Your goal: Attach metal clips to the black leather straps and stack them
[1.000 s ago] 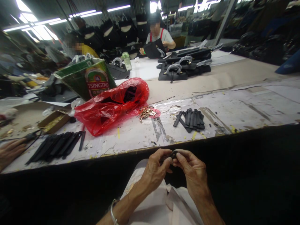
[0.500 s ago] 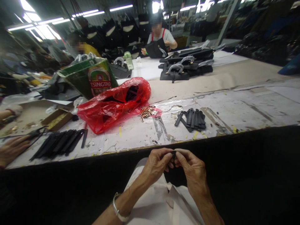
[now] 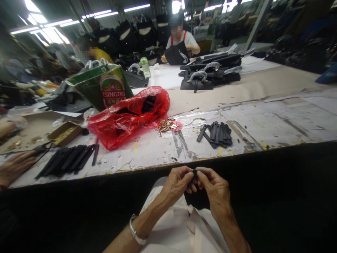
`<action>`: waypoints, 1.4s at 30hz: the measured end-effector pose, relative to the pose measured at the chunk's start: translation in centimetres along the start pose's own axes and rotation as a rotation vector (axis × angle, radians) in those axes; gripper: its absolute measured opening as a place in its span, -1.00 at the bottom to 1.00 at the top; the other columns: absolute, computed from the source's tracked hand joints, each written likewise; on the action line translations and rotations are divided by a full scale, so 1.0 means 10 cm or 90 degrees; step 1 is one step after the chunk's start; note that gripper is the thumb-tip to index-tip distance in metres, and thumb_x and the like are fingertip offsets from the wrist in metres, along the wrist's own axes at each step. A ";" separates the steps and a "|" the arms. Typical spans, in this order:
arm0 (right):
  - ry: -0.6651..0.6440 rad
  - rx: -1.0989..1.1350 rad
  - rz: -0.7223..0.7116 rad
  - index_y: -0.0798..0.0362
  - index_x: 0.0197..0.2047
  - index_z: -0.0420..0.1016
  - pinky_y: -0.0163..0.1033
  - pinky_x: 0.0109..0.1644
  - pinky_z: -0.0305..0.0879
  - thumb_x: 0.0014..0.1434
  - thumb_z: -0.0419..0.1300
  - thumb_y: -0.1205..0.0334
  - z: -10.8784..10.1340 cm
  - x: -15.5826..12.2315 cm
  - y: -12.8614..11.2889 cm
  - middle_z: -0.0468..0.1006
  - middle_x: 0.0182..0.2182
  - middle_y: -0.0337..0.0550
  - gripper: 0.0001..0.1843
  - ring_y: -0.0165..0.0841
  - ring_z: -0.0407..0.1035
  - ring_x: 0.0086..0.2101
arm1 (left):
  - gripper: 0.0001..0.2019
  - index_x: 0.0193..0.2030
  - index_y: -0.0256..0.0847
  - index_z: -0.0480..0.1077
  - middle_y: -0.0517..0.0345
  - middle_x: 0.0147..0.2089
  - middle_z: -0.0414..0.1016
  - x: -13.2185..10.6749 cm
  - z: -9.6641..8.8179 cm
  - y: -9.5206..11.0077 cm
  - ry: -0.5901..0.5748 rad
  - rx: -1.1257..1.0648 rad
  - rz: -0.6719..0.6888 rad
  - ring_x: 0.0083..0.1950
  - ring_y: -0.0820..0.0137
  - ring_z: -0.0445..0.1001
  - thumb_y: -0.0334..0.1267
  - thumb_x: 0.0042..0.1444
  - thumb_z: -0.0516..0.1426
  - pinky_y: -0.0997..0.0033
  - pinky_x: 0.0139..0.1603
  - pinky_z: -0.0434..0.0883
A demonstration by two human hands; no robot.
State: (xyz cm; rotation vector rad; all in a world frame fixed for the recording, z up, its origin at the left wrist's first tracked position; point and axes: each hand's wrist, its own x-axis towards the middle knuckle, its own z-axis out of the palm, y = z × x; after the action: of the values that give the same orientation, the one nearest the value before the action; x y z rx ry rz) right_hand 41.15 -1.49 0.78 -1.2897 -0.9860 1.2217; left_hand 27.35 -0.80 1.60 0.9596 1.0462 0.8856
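Little has moved since a moment ago: our fingertips sit slightly closer, both sets closed in a pinch on a small black strap piece. Our left hand and right hand meet over our lap, below the table edge. At 1 o'clock lies a stack of black strap pieces; at 11 o'clock, gold hardware. At 9 o'clock a co-worker's hand lies near long black strips.

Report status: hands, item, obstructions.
Hands: left hand and right hand both pinching small black piece, below table edge. Black strap pile lies beyond, untouched. Nothing in the way.
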 end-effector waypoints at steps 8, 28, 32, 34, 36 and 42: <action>0.013 -0.001 -0.004 0.08 -0.28 0.60 -0.34 -0.50 0.22 0.04 0.37 0.05 -0.01 0.01 0.04 0.44 -0.60 -0.26 -0.72 -0.42 0.27 -0.57 | -0.59 -0.33 -0.35 0.40 0.10 -0.44 0.45 -0.01 0.03 0.07 -0.015 -0.018 -0.040 -0.59 0.60 0.28 0.06 0.01 0.20 0.57 -0.59 0.12; 0.034 -0.051 -0.015 0.08 -0.40 0.55 -0.34 -0.56 0.08 0.08 0.33 -0.04 0.02 0.00 0.05 0.31 -0.67 -0.31 -0.68 -0.44 0.13 -0.61 | -0.58 -0.37 -0.31 0.37 0.21 -0.56 0.35 0.04 -0.03 0.00 -0.051 0.094 -0.005 -0.64 0.60 0.19 0.08 0.20 0.06 0.56 -0.60 0.09; 0.013 -0.029 -0.019 0.08 -0.33 0.57 -0.34 -0.52 0.13 0.11 0.32 -0.03 -0.01 0.01 0.07 0.34 -0.64 -0.31 -0.69 -0.44 0.16 -0.59 | -0.53 -0.43 -0.30 0.35 0.20 -0.59 0.35 0.07 -0.02 0.02 -0.036 0.073 -0.014 -0.65 0.59 0.22 0.14 0.17 0.06 0.56 -0.60 0.14; -0.004 -0.013 -0.022 0.07 -0.30 0.57 -0.34 -0.51 0.15 0.10 0.34 -0.01 -0.01 0.02 0.08 0.35 -0.62 -0.30 -0.71 -0.44 0.18 -0.58 | -0.53 -0.44 -0.30 0.34 0.18 -0.56 0.38 0.08 -0.01 0.04 -0.038 0.048 -0.023 -0.64 0.59 0.25 0.15 0.14 0.08 0.56 -0.59 0.18; -0.006 0.007 -0.018 0.07 -0.32 0.56 -0.35 -0.51 0.15 0.10 0.35 0.00 0.00 0.03 0.09 0.34 -0.63 -0.31 -0.71 -0.44 0.17 -0.58 | -0.53 -0.43 -0.30 0.34 0.17 -0.53 0.40 0.08 0.00 0.04 -0.043 0.035 -0.022 -0.64 0.59 0.26 0.16 0.13 0.09 0.56 -0.58 0.21; 0.011 0.106 0.042 0.08 -0.39 0.51 -0.37 -0.56 0.12 0.04 0.38 -0.04 0.08 0.02 0.13 0.29 -0.67 -0.34 -0.66 -0.47 0.14 -0.62 | -0.57 -0.38 -0.31 0.35 0.11 -0.47 0.46 0.05 0.02 -0.04 -0.021 0.061 0.032 -0.61 0.58 0.29 0.08 0.22 0.03 0.58 -0.60 0.18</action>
State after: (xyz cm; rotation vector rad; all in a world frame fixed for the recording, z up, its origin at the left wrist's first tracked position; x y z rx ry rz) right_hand 40.26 -1.35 -0.46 -1.2078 -0.8178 1.3119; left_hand 27.71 -0.53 1.17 1.0814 1.0485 0.8637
